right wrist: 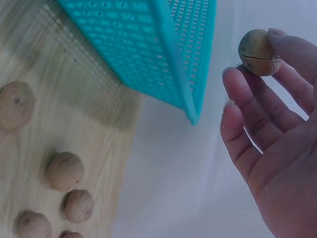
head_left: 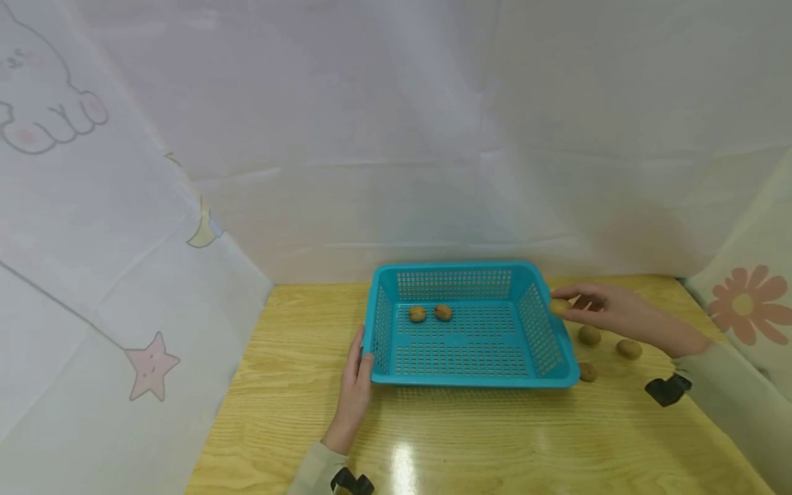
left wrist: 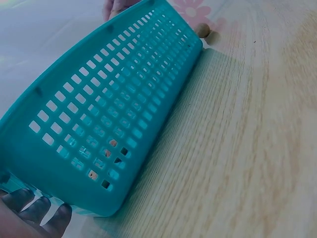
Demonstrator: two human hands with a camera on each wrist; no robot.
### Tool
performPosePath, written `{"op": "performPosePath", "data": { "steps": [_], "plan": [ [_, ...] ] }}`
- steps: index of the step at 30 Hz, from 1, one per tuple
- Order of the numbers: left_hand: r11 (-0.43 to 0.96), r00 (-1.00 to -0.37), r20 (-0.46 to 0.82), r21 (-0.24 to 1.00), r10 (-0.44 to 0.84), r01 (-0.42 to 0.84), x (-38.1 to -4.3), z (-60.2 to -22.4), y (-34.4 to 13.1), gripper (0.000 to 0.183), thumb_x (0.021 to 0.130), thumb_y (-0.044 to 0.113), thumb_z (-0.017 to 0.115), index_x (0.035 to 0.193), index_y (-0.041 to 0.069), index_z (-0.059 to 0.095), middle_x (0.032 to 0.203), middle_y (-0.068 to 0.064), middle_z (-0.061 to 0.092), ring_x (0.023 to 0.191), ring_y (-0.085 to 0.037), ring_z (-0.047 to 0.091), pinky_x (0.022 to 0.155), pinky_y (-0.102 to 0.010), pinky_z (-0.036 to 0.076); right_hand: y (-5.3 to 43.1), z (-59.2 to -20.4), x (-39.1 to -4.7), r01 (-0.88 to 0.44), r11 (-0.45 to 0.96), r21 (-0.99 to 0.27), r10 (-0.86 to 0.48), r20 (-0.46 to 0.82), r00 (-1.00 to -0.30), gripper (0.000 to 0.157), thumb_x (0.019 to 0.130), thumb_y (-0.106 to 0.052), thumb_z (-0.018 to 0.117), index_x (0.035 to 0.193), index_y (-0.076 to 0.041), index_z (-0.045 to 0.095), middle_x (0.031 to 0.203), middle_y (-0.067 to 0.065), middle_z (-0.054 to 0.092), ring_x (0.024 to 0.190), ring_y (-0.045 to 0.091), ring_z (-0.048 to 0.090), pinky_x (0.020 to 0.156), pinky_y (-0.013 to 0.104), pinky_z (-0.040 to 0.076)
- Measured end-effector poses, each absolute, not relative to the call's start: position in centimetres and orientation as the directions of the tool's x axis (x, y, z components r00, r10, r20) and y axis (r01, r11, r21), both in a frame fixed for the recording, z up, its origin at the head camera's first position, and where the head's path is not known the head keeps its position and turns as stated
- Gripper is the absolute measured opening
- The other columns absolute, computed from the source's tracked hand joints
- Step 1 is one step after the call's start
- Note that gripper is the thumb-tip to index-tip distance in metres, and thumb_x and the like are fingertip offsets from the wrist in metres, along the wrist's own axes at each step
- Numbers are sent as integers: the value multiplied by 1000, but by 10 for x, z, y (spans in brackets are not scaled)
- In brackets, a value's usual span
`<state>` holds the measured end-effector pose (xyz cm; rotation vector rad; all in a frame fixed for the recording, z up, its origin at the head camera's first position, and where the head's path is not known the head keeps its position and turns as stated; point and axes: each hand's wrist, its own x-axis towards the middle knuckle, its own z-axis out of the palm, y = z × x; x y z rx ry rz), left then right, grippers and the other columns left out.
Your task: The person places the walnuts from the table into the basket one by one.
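A blue plastic basket [head_left: 458, 380] with slotted walls stands on the wooden table. At its left front corner my left hand [head_left: 354, 385] holds it; in the left wrist view, the fingertips [left wrist: 58, 218] lie against its end wall. My right hand [head_left: 609, 311] pinches a walnut [right wrist: 260, 52] between thumb and fingers, beside the right rim of the basket. That walnut has a dark seam around it. Inside the basket, two walnuts lie near the back left, one [head_left: 417, 314] next to the other [head_left: 443, 312].
Several loose walnuts lie on the table [head_left: 297, 371] right of the basket, among them one [head_left: 590, 335] below my right hand, one [head_left: 629, 349] farther right and one [head_left: 587, 372] by the basket's front corner. A pale curtain [head_left: 433, 137] hangs behind the table.
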<state>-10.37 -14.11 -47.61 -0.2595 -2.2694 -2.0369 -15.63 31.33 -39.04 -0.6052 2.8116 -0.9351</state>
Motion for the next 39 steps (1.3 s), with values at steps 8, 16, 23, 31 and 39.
{"op": "performPosePath", "data": {
  "steps": [8,16,23,31,39],
  "plan": [
    [102,-984,167,980,70,173,-104,-476,-141,51,102,7,31,150,15,16,155,-3,16,140,-21,20,109,-36,24,289,-384,-171,-387,705,-594,-462,29,-886,37,92,-37,58,126,-24,57,102,-5,62,85,10,60,65,27,50],
    [108,-980,182,976,84,191,-104,-476,-143,51,103,9,31,150,17,15,155,-7,16,140,-23,20,109,-38,24,266,-381,-185,-368,649,-666,-487,7,-873,35,91,-40,59,125,-32,56,109,-7,59,89,14,58,69,31,50],
    [118,-982,175,976,75,183,-105,-476,-142,50,103,10,31,150,17,16,155,-7,16,140,-24,20,109,-40,24,243,-382,-200,-406,625,-667,-534,14,-845,35,90,-41,60,124,-34,57,114,-10,59,86,12,59,69,31,50],
    [108,-983,167,979,80,175,-106,-475,-142,50,103,11,31,150,19,17,154,-2,16,140,-22,20,110,-38,24,221,-392,-216,-410,600,-687,-561,4,-827,37,89,-42,60,124,-32,57,116,-9,59,87,17,60,68,34,50],
    [121,-986,150,980,74,158,-106,-475,-142,51,103,11,31,150,18,16,154,-2,16,139,-22,21,110,-39,25,198,-397,-224,-441,567,-696,-594,26,-804,37,90,-38,61,125,-29,57,115,-6,60,87,19,60,69,34,50]
  ]
}}
